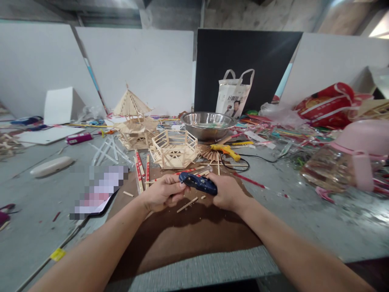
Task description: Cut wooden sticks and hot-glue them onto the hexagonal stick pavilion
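Note:
My right hand (pixel 226 192) is wrapped round a dark blue hand cutter (pixel 200 184), held level above a brown board (pixel 194 239). At the cutter's left end, the fingers of my left hand (pixel 165 192) are pinched together; whatever sits between them is hidden. A short wooden stick (pixel 187 205) and small offcuts lie on the board below. Red-and-white wrapped chopsticks (pixel 148 168) rest just beyond my left hand. Behind the hands stands an open, many-sided frame of pale sticks (pixel 174 152).
A stick-built pavilion (pixel 132 117) stands at back left. Beyond my hands are a yellow glue gun (pixel 226 151) with a black cord and a steel bowl (pixel 208 123). A phone (pixel 100 192) on a cable lies left; a pink-lidded jug (pixel 331 166) stands right.

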The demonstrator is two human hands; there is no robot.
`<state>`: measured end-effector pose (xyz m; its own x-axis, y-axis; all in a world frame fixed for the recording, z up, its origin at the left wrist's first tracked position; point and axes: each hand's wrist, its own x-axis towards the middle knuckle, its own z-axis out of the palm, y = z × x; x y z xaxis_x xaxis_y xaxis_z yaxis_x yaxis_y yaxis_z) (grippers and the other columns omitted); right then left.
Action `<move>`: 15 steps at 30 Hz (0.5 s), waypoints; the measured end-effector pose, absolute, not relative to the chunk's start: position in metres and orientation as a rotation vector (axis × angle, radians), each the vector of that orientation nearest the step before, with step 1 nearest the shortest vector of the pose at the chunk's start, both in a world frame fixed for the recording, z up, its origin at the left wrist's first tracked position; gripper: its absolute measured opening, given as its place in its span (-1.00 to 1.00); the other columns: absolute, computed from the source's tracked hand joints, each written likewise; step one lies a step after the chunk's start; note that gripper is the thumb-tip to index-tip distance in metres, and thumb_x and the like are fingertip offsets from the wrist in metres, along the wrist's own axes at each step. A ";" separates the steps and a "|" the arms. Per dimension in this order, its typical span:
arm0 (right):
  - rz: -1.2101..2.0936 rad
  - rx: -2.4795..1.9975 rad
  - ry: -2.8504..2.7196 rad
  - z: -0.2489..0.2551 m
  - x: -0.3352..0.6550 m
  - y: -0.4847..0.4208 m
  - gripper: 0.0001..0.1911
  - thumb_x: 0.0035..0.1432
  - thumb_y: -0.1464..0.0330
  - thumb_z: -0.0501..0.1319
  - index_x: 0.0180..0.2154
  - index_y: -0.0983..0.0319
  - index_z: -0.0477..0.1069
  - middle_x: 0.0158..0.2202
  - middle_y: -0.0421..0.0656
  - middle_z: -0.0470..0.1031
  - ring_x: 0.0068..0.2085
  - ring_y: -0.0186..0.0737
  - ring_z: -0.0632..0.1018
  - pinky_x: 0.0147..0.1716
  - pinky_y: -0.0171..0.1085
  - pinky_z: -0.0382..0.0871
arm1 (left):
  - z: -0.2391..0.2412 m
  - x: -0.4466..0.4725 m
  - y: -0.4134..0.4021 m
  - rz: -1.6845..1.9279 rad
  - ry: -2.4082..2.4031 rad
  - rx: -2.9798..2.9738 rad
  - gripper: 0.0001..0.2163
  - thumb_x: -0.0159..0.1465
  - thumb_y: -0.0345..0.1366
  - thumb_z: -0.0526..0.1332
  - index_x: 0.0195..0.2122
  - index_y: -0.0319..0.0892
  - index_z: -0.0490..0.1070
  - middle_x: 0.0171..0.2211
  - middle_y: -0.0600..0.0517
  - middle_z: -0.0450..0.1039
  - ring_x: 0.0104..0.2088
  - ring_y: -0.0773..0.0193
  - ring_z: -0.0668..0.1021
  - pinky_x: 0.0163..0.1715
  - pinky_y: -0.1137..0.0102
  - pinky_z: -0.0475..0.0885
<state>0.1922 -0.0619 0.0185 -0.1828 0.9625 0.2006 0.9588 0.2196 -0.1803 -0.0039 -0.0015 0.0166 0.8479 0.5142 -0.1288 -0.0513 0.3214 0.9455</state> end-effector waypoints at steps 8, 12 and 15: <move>-0.047 -1.965 -2.162 0.020 0.187 -0.064 -0.77 -0.14 0.33 0.06 -0.35 0.20 0.32 -0.48 -0.16 0.45 -0.43 -0.23 0.44 -0.54 -0.37 0.07 | 0.015 0.000 -0.002 0.461 0.516 1.252 -0.80 0.08 -0.18 0.11 -0.46 -0.25 0.27 -0.80 0.21 0.09 -0.82 0.59 0.02 -0.82 0.60 -0.17; -0.055 -2.092 -2.073 0.016 0.188 -0.059 -0.74 -0.13 0.27 0.06 -0.32 0.20 0.32 -0.46 -0.15 0.45 -0.41 -0.21 0.45 -0.50 -0.35 0.10 | 0.011 0.003 -0.002 0.530 0.610 1.384 -0.76 0.08 -0.14 0.09 -0.45 -0.27 0.28 -0.80 0.21 0.08 -0.80 0.58 0.04 -0.81 0.60 -0.14; -0.084 -2.152 -1.941 0.013 0.194 -0.052 -0.66 -0.13 0.25 0.07 -0.24 0.19 0.28 -0.36 -0.13 0.45 -0.35 -0.17 0.44 -0.44 -0.32 0.15 | 0.010 0.005 -0.001 0.582 0.658 1.439 -0.75 0.08 -0.13 0.07 -0.43 -0.27 0.27 -0.75 0.19 0.12 -0.77 0.59 0.06 -0.78 0.59 -0.10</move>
